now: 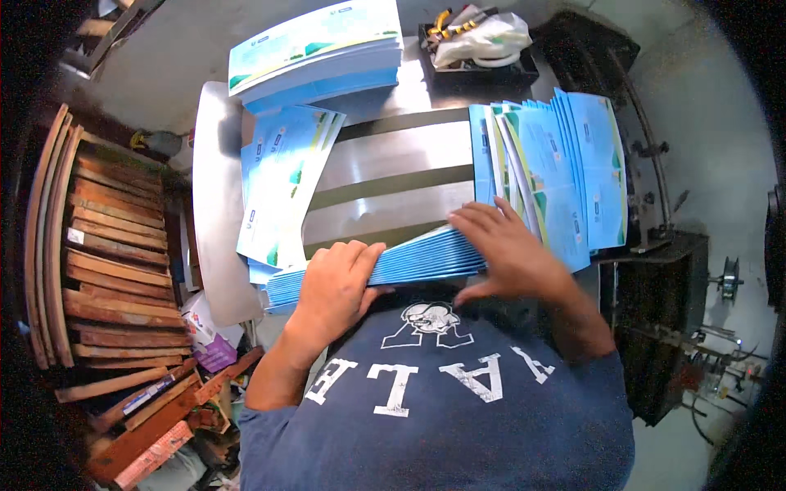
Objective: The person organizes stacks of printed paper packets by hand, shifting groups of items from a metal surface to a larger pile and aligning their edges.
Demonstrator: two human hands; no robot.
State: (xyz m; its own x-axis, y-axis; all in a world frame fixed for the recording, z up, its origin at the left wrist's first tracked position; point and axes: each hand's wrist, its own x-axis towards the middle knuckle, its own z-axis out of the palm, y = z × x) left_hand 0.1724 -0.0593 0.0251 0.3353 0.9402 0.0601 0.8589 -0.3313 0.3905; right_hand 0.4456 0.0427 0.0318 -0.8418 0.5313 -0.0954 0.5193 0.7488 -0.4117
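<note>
A thick stack of blue printed sheets point(422, 260) lies along the near edge of the metal table, its layered edges facing me. My left hand point(336, 282) is closed round the left part of this stack, fingers over the top and thumb on the near side. At the stack's right end my right hand point(509, 250) grips it, with fingers on top and thumb toward my body. Beyond my left hand, a pile of blue and white printed sheets point(286, 176) lies at a slant. Right of the stack, more printed sheets point(544, 168) stand in a leaning, fanned row.
The table point(393, 151) has dark stripes across its metal top. A tall pile of printed sheets point(319, 61) stands at the back left. Behind, a black tray point(483, 74) holds tools and a plastic bag. Wooden slats point(119, 254) stand left; black machinery point(663, 278) is right.
</note>
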